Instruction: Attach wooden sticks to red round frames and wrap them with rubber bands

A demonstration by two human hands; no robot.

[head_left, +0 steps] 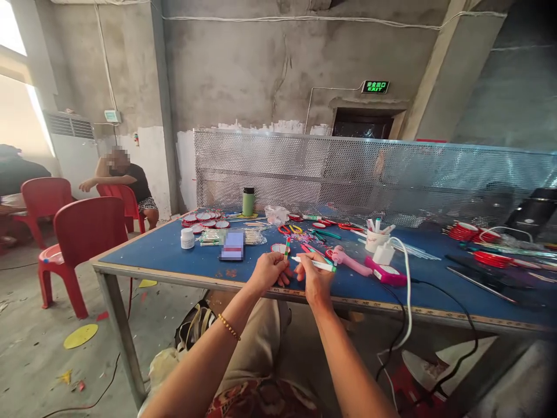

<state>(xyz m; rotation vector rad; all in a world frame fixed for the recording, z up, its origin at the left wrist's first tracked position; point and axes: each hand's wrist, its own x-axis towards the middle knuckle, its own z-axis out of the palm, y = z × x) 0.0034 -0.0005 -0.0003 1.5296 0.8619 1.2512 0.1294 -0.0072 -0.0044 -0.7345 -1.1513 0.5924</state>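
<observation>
Near the front edge of the desk, the left hand pinches what looks like a striped stick upright, apparently steadying it for the white marker that the right hand, fingers closed pen-fashion around it, angles toward the stick.

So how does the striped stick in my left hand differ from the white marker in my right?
The striped stick is banded red and green, while the white marker is mostly white. The stick points up from your left hand; the marker lies nearer level in your right hand. Both are slim and held by the fingers.
</observation>
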